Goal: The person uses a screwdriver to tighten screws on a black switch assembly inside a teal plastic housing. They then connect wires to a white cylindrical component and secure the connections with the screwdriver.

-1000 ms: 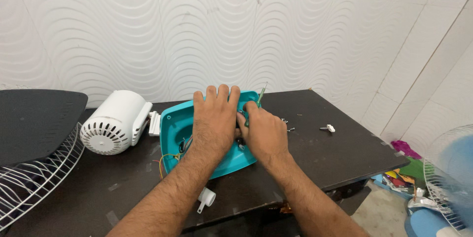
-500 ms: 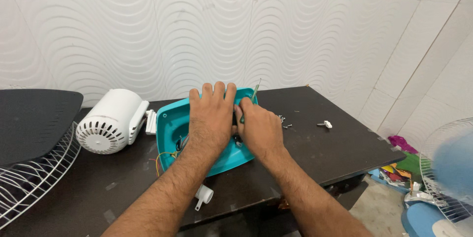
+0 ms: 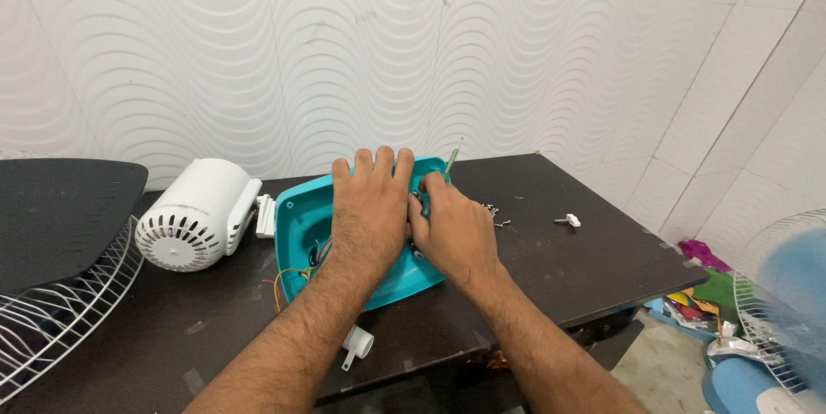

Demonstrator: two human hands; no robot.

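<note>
Left hand (image 3: 372, 207) spread flat, fingers open, pressing on the teal base (image 3: 301, 225). Right hand (image 3: 456, 229) just beside it, touching, closed around a green screwdriver (image 3: 448, 161), shaft tip poking up past the knuckles. Left of the hands, a white motor (image 3: 194, 216); right of them, loose screws (image 3: 495, 212). Below the left wrist, a white cap (image 3: 357, 343).

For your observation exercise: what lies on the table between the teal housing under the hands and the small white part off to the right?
In the head view, a few loose screws lie on the dark table between the teal housing and the small white part.
</note>
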